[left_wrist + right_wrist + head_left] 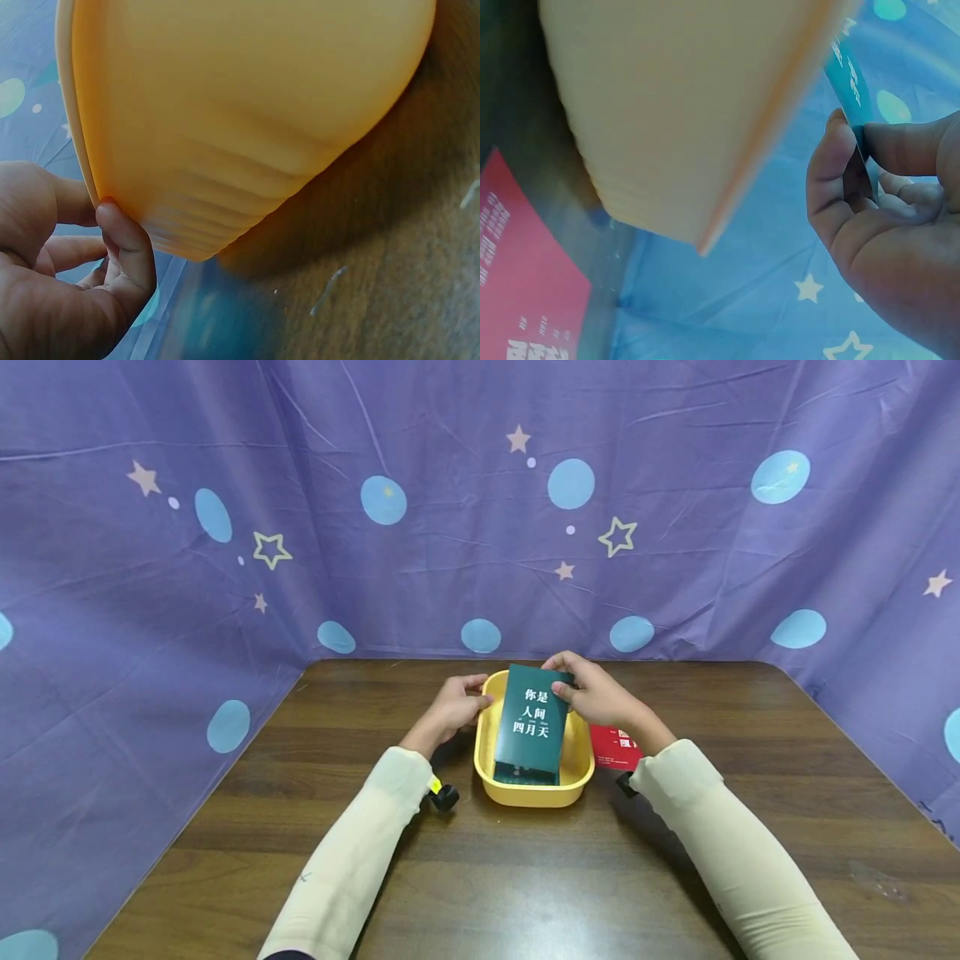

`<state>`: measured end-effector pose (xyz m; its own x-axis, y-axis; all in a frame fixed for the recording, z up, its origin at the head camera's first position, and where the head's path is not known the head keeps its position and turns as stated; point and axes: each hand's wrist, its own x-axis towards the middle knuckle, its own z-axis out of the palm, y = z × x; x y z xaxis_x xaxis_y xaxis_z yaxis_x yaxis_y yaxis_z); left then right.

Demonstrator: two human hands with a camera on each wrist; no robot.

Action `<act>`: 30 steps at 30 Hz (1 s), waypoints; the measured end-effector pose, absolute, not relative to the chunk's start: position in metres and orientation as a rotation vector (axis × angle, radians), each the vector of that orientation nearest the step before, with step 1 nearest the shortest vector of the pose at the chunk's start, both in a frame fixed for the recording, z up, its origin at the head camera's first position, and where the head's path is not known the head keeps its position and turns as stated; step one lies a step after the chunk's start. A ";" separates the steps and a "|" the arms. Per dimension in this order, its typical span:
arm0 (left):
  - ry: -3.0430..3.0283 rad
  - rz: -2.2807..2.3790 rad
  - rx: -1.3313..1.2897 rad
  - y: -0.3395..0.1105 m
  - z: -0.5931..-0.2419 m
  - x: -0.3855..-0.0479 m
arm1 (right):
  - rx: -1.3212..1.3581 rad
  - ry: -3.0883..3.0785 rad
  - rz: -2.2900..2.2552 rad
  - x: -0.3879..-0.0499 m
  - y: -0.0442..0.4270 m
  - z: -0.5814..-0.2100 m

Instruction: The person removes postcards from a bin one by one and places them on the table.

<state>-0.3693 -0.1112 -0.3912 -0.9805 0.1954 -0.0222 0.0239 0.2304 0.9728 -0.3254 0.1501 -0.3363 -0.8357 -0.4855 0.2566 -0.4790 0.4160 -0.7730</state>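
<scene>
A yellow plastic basket (536, 795) stands on the table. My left hand (454, 708) pinches its left rim; in the left wrist view, thumb and fingers of that hand (82, 262) meet at the rim of the basket (225, 112). Between thumb and fingers my right hand (596, 691) holds a dark green card (532, 718) with white Chinese characters, tilted over the basket. Beneath its lower edge, another dark green printed piece (525, 776) lies in the basket. The right wrist view shows the right hand (892, 225) gripping the edge of the green card (847, 82).
A red card with white print (617, 747) lies on the table just right of the basket, partly behind the right forearm. The brown wooden table (495, 885) reaches back to a purple curtain (465, 560) with stars and blue dots.
</scene>
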 end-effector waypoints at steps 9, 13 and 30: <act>2.353 1.836 0.204 -0.111 -0.391 -0.370 | -0.922 2.703 -1.534 -0.322 0.170 -0.315; 2.364 1.828 0.197 -0.111 -0.390 -0.370 | -0.915 2.784 -1.542 -0.321 0.180 -0.307; 2.350 1.833 0.192 -0.111 -0.391 -0.372 | -0.553 2.994 -1.720 -0.329 0.237 -0.297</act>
